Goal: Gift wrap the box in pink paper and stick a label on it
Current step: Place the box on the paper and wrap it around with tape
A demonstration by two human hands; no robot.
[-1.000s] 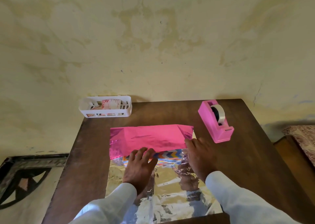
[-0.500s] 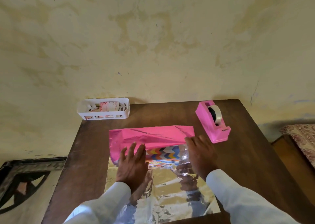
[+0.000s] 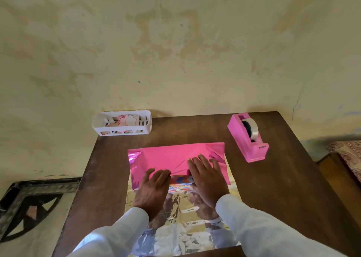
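Observation:
A sheet of pink paper [image 3: 168, 157] with a shiny silver underside lies on the brown table [image 3: 273, 188]. Its far part is folded toward me over a box [image 3: 180, 184] with a colourful zigzag print, of which only a strip shows between my hands. My left hand [image 3: 151, 190] lies flat, fingers straight, pressing the pink flap's near left edge onto the box. My right hand [image 3: 207, 176] lies flat on the flap's right part, fingers spread. The silver underside [image 3: 175, 227] stretches toward me and mirrors the wall and my sleeves.
A pink tape dispenser [image 3: 249, 137] with a white roll stands at the right rear of the table. A white slotted basket [image 3: 122, 124] with patterned cards sits at the left rear corner against the wall. A patterned cushion [image 3: 349, 155] lies beyond the table's right edge.
The pink flap has come further toward me and now covers more of the box. My right hand slid up onto the flap; my left hand shifted right along its edge.

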